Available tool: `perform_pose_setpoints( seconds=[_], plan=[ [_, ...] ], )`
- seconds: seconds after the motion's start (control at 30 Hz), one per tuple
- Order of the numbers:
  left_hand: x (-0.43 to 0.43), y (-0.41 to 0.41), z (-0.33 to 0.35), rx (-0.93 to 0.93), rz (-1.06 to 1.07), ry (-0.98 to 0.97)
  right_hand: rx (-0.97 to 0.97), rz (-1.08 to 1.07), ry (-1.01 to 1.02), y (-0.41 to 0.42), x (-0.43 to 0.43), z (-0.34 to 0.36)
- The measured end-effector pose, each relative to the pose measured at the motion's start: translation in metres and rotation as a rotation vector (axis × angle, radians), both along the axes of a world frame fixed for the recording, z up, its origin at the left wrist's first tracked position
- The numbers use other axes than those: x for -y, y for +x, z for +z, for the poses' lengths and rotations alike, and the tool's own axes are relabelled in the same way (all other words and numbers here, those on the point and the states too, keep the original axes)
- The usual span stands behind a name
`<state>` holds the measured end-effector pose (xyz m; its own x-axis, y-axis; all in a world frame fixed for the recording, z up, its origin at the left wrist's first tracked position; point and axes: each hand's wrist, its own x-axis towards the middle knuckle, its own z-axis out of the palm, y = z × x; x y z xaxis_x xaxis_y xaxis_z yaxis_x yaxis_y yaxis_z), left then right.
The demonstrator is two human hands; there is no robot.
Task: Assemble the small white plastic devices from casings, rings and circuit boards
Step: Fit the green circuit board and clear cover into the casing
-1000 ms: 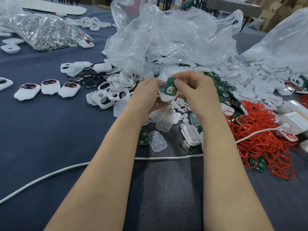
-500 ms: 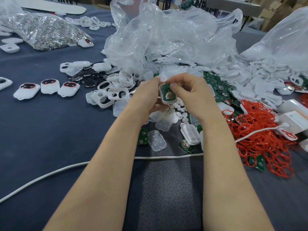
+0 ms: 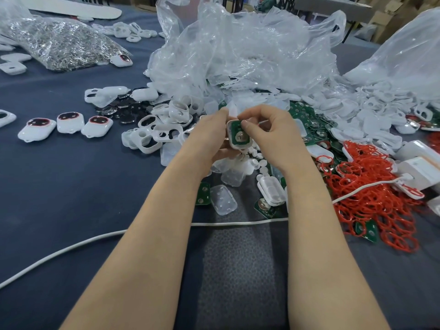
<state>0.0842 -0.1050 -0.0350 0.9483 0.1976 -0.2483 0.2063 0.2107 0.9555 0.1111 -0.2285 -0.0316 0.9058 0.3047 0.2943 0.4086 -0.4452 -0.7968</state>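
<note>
Head view: the small white rounded plastic casing [image 3: 230, 139] is being held up just above the bench [image 3: 59, 186], between the left hand [image 3: 209, 136] and the right hand [image 3: 269, 132], at the near edge of the parts heap.
Inside the casing: a green circuit board [image 3: 234, 129] is lying in the open face, with a round metal disc showing at its middle.
Left grip: the left hand is cupping the casing from its left side and from beneath, fingers curled round it.
Right grip: the right hand is pinching the board's upper edge with curled thumb and forefinger.
Just below the hands: translucent plastic covers [image 3: 223, 200] and a few loose green boards [image 3: 263, 207] are lying on the dark blue bench cloth.
Crossing the bench: a white cable [image 3: 142, 232] is running under both forearms.
To the right: a tangled heap of red rings [image 3: 371, 201] is spreading beside a white box [image 3: 421, 170].
To the left: open white frames [image 3: 157, 134] are piling up, and three finished white devices with dark, red-edged windows [image 3: 70, 121] are sitting in a row, well apart from the hands.
Behind: a crumpled clear plastic bag [image 3: 238, 48] is rising over the heap; a clear bag of small metal bits [image 3: 59, 41] is lying far left.
</note>
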Motion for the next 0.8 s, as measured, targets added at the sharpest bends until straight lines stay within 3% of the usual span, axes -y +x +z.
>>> perform_pose_setpoints(
  seconds=[0.8],
  plan=[
    [-0.0007, 0.0006, 0.0003, -0.004, 0.016, -0.011, 0.006, -0.028, 0.001, 0.0012, -0.0017, -0.0019]
  ],
)
